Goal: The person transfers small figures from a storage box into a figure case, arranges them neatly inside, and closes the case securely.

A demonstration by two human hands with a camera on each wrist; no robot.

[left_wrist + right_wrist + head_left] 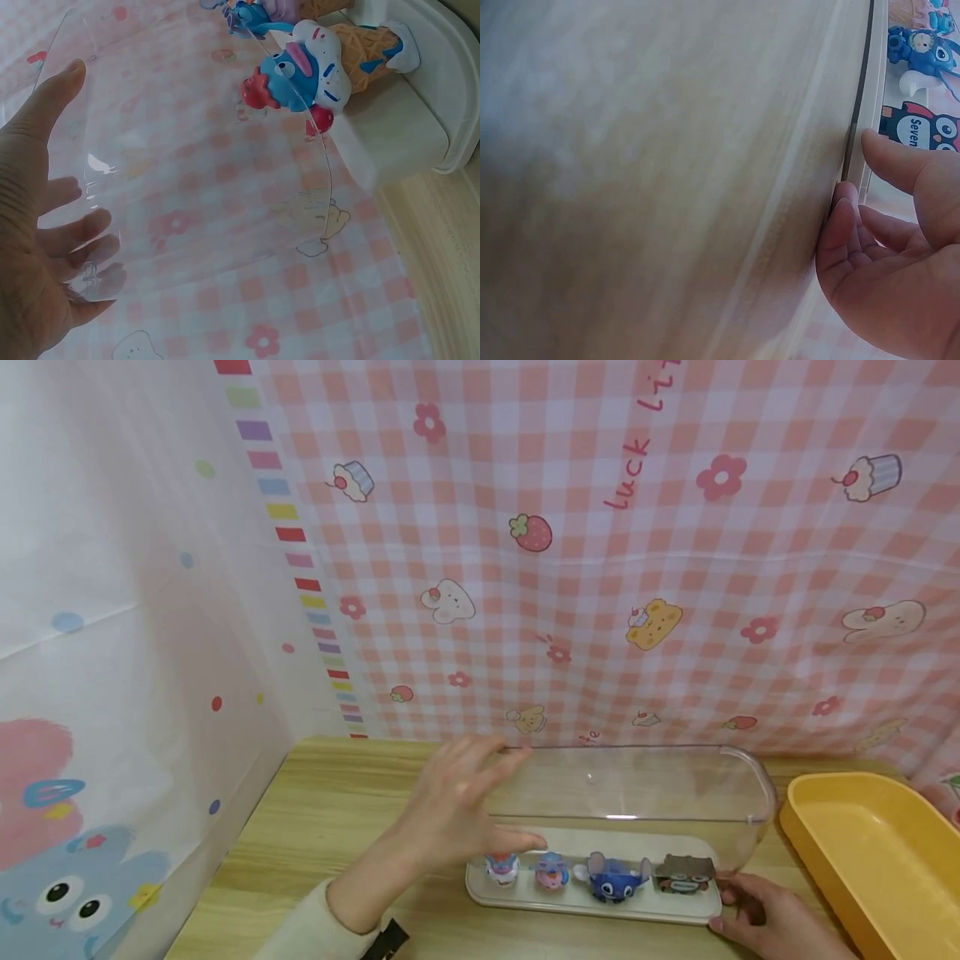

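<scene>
A long white display base (pixel 577 907) with rounded ends lies on the table. In a row on it stand a blue-and-white ice-cream-cone figurine (pixel 330 71), a pink-and-blue figurine (pixel 552 874), a blue big-eared Stitch figurine (pixel 615 880) and an owl figurine (pixel 684 877) under a brown top. Behind and above them is a clear plastic cover (pixel 637 782), tilted up off the base. My left hand (pixel 453 806) grips the cover's left end between thumb and fingers, which show through the plastic. With thumb and curled fingers, my right hand (pixel 776 914) pinches the base's right end.
A yellow tray (pixel 900 868) stands at the right, close to my right hand. A small black object (pixel 386 939) lies by my left forearm. The wooden table (pixel 315 827) meets a pink checked cloth (pixel 480 643) at the back and a white printed cloth (pixel 150 610) at the left.
</scene>
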